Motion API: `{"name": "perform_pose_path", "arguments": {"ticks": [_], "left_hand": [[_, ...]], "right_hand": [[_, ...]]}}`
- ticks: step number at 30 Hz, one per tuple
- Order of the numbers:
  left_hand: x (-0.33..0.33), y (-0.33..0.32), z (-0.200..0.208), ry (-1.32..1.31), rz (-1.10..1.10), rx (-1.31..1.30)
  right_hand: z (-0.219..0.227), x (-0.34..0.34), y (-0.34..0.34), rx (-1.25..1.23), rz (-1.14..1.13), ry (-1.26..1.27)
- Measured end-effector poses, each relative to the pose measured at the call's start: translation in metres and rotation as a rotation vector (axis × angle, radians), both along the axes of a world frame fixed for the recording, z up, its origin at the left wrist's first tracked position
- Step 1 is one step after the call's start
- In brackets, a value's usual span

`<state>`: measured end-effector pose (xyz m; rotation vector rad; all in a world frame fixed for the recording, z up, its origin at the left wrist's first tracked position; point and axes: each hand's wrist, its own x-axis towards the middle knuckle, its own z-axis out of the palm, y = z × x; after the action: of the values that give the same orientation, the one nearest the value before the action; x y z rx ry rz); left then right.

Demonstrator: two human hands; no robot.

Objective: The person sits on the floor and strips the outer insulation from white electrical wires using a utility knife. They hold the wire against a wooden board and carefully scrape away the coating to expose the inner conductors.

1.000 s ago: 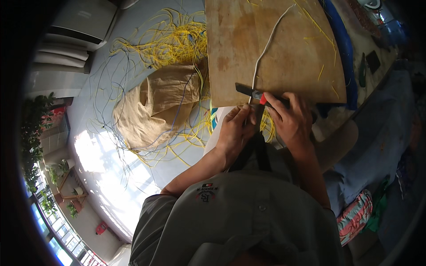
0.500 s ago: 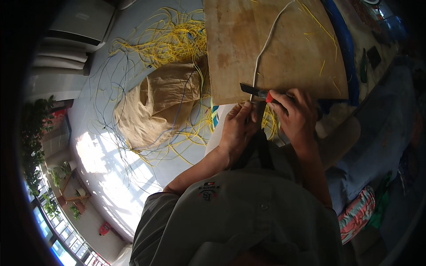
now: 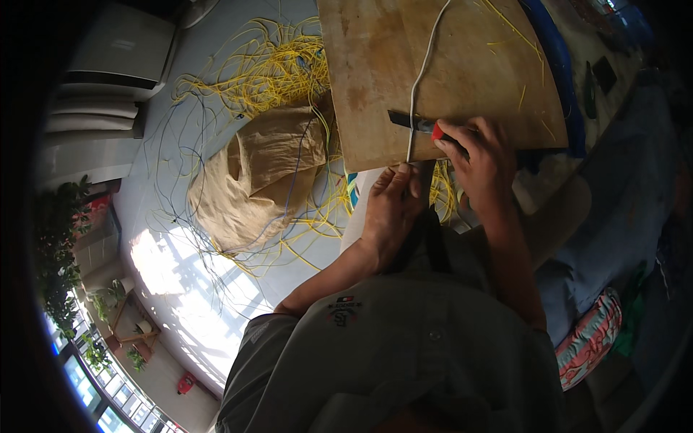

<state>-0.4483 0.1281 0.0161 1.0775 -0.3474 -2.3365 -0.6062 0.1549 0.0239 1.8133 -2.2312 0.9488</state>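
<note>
My left hand (image 3: 392, 209) pinches the near end of a white cable (image 3: 420, 76) at the front edge of a wooden board (image 3: 375, 79). From there the cable runs up across the board to the far side. In my right hand (image 3: 485, 162) is a utility knife (image 3: 402, 119) with a dark blade and a red part on its handle. Its blade points left and crosses the cable a little beyond my left fingertips. Whether the blade cuts into the cable's sheath is too small to tell.
Left of the board, a tangle of yellow wires (image 3: 285, 68) and a brown cloth sack (image 3: 253, 173) lie on the grey floor (image 3: 209, 130). Yellow scraps (image 3: 523, 94) are scattered over the board's right part. Blue material (image 3: 559, 65) borders the board's right side. Potted plants (image 3: 61, 245) stand far left.
The knife and my right hand have moved farther up the cable, away from my left fingertips. My left hand keeps its pinch. The view has shifted slightly.
</note>
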Motion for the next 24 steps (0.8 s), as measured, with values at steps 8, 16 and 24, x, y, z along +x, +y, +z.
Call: {"name": "perform_pose_path", "arguments": {"ticks": [8, 16, 24], "left_hand": [[-0.005, 0.015, -0.010, -0.034, -0.003, -0.039], [-0.005, 0.005, 0.000, 0.020, -0.017, 0.048], [-0.007, 0.003, 0.004, -0.014, -0.044, 0.010]], "right_hand": [[0.006, -0.060, -0.030, 0.008, -0.149, 0.052], [0.025, -0.016, 0.007, 0.024, 0.012, 0.034], [0.011, -0.008, 0.008, 0.023, 0.010, 0.034]]}}
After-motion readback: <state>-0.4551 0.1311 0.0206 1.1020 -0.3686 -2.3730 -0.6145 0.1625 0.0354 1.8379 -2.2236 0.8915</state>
